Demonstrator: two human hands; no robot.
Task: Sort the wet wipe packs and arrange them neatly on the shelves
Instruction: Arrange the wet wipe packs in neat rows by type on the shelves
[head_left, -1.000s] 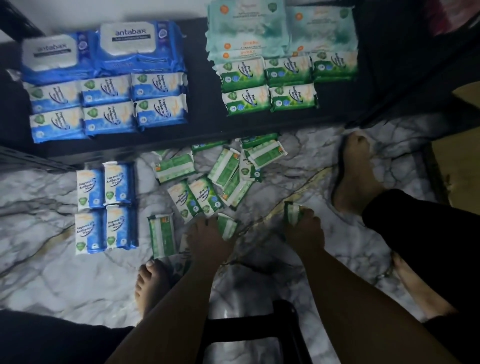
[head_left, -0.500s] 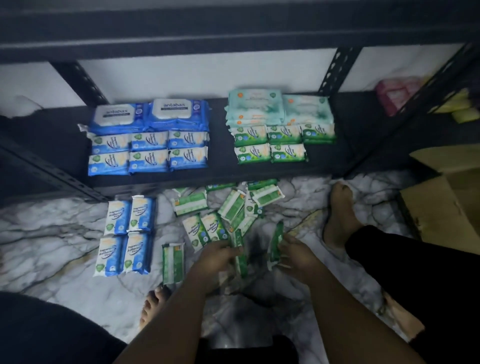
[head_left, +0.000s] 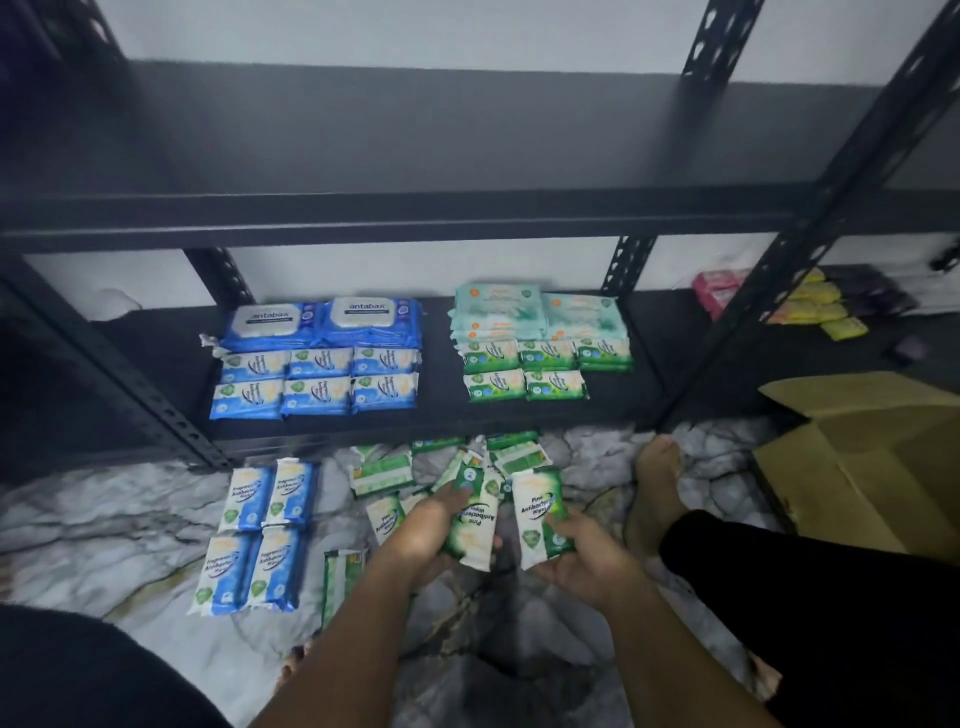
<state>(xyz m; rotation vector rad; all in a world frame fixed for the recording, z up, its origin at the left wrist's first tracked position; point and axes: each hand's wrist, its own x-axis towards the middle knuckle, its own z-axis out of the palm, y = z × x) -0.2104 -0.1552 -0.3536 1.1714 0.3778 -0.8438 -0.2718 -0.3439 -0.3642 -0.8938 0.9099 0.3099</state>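
Down low, before a dark metal rack (head_left: 467, 218) on a marble-pattern floor (head_left: 104, 545), white wall (head_left: 415, 31) behind.

At right of the rack, an open cardboard box (head_left: 857, 467). On the lower shelf (head_left: 441, 410), two big blue packs (head_left: 322, 322) marked "antabax" behind six small blue packs (head_left: 317, 382); further right, pale teal packs (head_left: 524, 312) behind five small green packs (head_left: 524, 371). On the floor, four blue packs (head_left: 260, 535) laid in a square, near a loose green heap (head_left: 384, 470). Gripped in the left hand (head_left: 421, 535), a green pack (head_left: 475, 519) reading "Pine Antibacterial Wipes"; held in the curled right hand (head_left: 582, 556), a second green pack (head_left: 540, 509), both above the floor.
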